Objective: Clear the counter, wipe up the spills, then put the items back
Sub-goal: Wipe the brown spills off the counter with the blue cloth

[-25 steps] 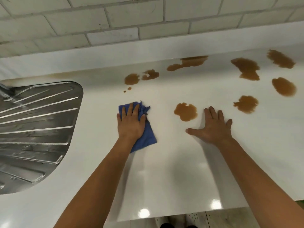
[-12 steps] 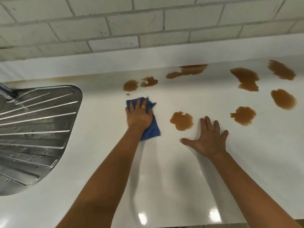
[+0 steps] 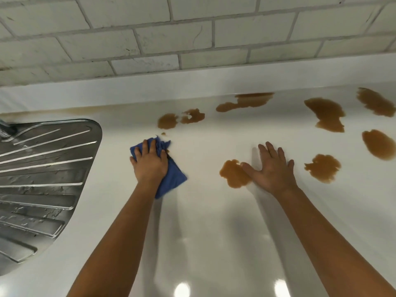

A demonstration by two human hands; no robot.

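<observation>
White counter [image 3: 214, 232], brown spills [image 3: 235, 173], tiled wall [image 3: 192, 28]

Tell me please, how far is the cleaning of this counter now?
Done: the counter holds no items, so clearing looks finished. In hand: the left hand presses a blue cloth flat beside the sink drainer, just below small brown drops; the right hand rests flat, open, its thumb at a brown spill. Left: about eight brown puddles remain unwiped, and no items are back.

Crumpled blue cloth [image 3: 171, 179] lying partly hidden under the left hand [image 3: 150, 166], ribbed steel draining board [image 3: 42, 179] running off the left edge, brown puddle [image 3: 379, 144] being cropped at right
</observation>
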